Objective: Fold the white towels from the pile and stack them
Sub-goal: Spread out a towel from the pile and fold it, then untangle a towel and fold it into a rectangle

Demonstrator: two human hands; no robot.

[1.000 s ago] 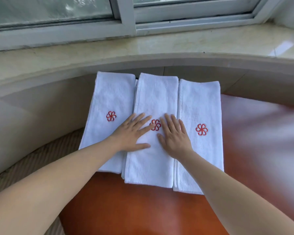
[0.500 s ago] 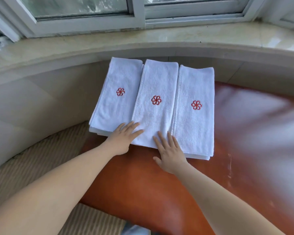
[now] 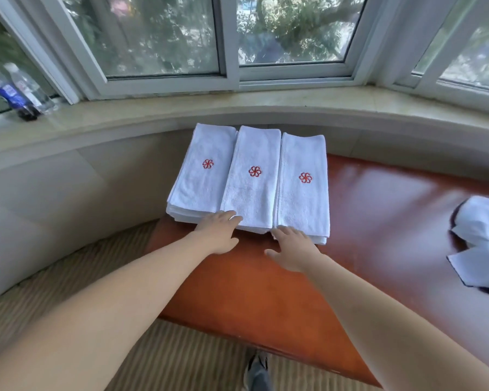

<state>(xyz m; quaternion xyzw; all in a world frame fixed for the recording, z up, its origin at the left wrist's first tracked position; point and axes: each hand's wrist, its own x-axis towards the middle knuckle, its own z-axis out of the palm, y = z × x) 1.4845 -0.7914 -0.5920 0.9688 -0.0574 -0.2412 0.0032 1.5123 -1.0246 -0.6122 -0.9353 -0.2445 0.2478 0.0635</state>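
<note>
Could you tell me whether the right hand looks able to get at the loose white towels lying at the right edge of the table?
Probably yes. The right hand lies open at the near edge of the folded stacks, holding nothing, and only bare table lies between it and the loose towels.

White terry-cloth towels (image 3: 251,179), matt and nubbly, lie on a glossy wooden table (image 3: 266,292).

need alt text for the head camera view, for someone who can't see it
Both hands, left and right, reach flat to the near edge of three folded white towel stacks on a brown table; unfolded towels lie at right.
</note>
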